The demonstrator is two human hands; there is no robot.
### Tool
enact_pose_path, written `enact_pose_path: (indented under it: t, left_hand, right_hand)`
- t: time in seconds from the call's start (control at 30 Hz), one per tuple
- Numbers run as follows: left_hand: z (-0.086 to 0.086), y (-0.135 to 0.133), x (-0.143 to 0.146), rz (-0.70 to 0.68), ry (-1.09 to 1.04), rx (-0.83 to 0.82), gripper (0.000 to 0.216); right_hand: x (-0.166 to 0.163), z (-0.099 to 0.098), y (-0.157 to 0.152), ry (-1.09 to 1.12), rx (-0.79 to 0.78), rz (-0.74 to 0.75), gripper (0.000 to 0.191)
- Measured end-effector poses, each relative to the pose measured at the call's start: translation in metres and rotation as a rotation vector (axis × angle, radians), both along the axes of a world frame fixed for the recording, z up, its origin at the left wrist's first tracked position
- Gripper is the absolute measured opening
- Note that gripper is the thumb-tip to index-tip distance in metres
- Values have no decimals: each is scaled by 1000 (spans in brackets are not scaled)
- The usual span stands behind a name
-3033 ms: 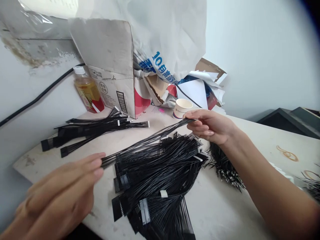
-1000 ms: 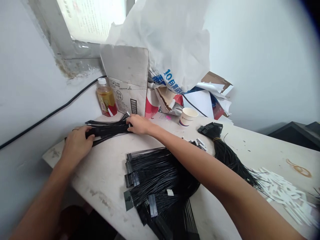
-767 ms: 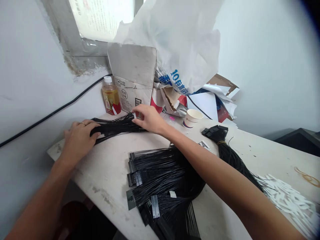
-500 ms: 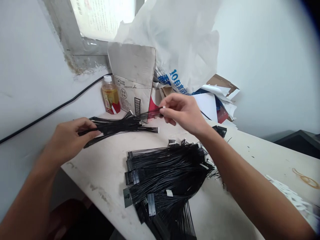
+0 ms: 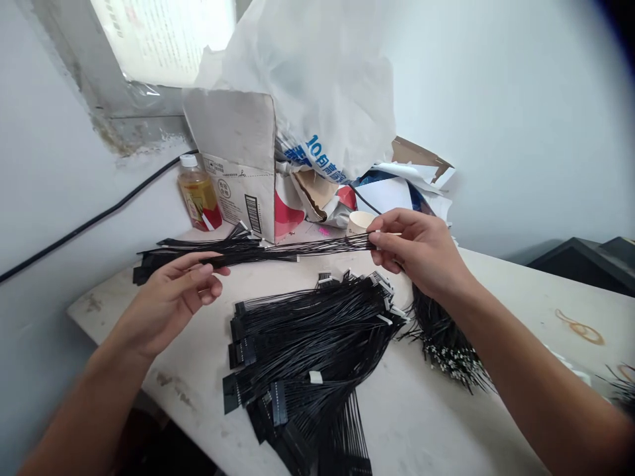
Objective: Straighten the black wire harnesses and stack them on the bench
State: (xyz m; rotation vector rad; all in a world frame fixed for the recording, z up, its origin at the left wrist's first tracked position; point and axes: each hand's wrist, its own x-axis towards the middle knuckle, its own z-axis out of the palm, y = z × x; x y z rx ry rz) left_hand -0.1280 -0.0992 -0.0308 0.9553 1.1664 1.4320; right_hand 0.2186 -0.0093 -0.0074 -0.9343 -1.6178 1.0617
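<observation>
A thin black wire harness (image 5: 322, 248) is stretched nearly level between my two hands. My left hand (image 5: 178, 291) pinches its darker left end between thumb and forefinger, the other fingers loosely curled. At the opposite end, my right hand (image 5: 421, 250) grips the harness by its tip, near a small white connector partly covered by the fingers. Behind and below the left hand lie more black harnesses (image 5: 163, 254). Nearer to me spreads a large pile of black harnesses (image 5: 317, 330), with wide black connectors at the left and small white ones at the right.
A drink bottle (image 5: 198, 193) and a white carton (image 5: 233, 145) stand against the wall, beside a big plastic bag (image 5: 327, 79). A paper cup (image 5: 358, 222) is behind my right hand. Loose black wires (image 5: 446, 330) lie under my right forearm, rubber bands (image 5: 580, 327) farther right.
My right hand has moved right and slightly down, drawing the harness out straight. My left hand has shifted right from the left-hand harnesses to the held one's end. The view has turned rightward.
</observation>
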Motion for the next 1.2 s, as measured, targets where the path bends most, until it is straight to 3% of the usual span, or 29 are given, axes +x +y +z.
enact_pose_path:
  t: [0.2, 0.4, 0.7, 0.97, 1.07, 1.2]
  left_hand:
    - [3, 3, 8, 84, -163, -95, 23]
    - [1, 2, 9, 127, -24, -90, 43]
    - [-10, 2, 9, 121, 155, 56, 35]
    - [-10, -1, 6, 101, 279, 44, 35]
    - [-12, -1, 3, 123, 357, 14, 39]
    - [-14, -1, -4, 130, 458, -27, 36]
  right_hand:
    - [4, 6, -2, 35, 6, -17, 17]
    - [1, 5, 0, 30, -130, 14, 16]
    - [3, 1, 3, 82, -413, 55, 26]
    - [11, -12, 17, 155, -608, 196, 35]
    - [12, -17, 20, 103, -519, 184, 38]
    - [15, -20, 23, 26, -213, 136, 33]
